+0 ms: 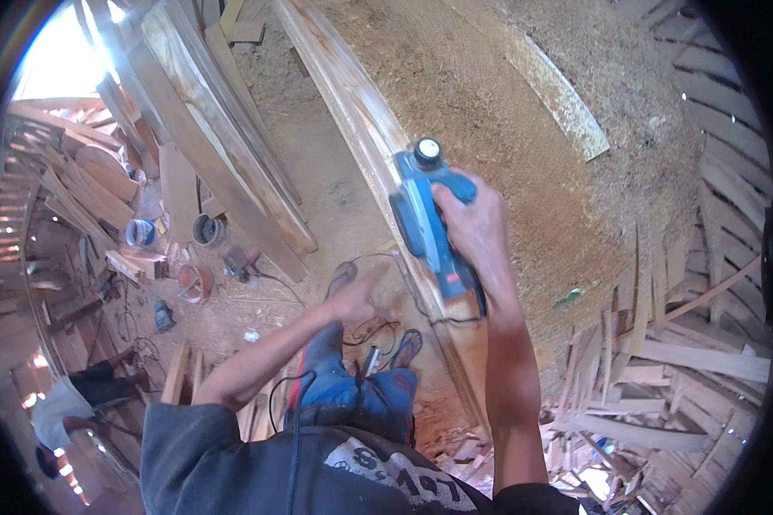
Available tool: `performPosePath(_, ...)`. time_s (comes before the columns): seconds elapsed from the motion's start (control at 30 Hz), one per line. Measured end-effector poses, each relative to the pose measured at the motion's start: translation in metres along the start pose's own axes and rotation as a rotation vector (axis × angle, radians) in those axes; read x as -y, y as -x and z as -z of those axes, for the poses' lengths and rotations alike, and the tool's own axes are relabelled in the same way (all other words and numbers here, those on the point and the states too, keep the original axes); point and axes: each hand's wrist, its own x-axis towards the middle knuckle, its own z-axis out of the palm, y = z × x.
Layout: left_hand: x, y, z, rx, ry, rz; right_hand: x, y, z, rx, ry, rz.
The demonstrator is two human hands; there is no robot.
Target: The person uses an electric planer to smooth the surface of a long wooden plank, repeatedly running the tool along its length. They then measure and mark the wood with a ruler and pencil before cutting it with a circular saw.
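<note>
Right hand grips a blue electric planer riding a long wooden plank; left hand, fingers loosely spread, hovers empty just beside the plank.

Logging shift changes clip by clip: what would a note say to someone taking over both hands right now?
Right hand: gripping the blue electric planer, which sits on the long wooden plank.
Left hand: free, open, held out beside the plank, holding nothing.
The planer's cord trails back toward the body.
Done: cannot tell how far the plank is planed; sawdust covers the floor.
Left: the plank stretches on ahead of the planer.
</note>
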Motion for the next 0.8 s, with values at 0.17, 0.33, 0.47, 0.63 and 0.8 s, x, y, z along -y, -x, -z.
performPosePath(0.17, -0.064, -0.013, -0.083, -0.103, 0.18, -0.101, 0.003, -0.055, -0.036, 0.063, -0.029, 0.084)
performPosePath(0.33, -0.092, -0.036, -0.126, -0.438, 0.56, -0.011, 0.028, -0.093, -0.076, 0.068, 0.001, 0.148)
performPosePath(0.47, -0.11, -0.028, -0.101, -0.469, 0.56, 0.142, 0.036, -0.149, -0.097, 0.019, 0.013, 0.235)
performPosePath(0.63, -0.081, -0.053, -0.045, -0.704, 0.459, 0.111, 0.073, -0.21, -0.13, 0.054, -0.008, 0.291)
performPosePath(0.8, -0.064, -0.099, 0.046, -0.779, 0.372, 0.114, 0.111, -0.275, -0.17, 0.068, -0.055, 0.24)
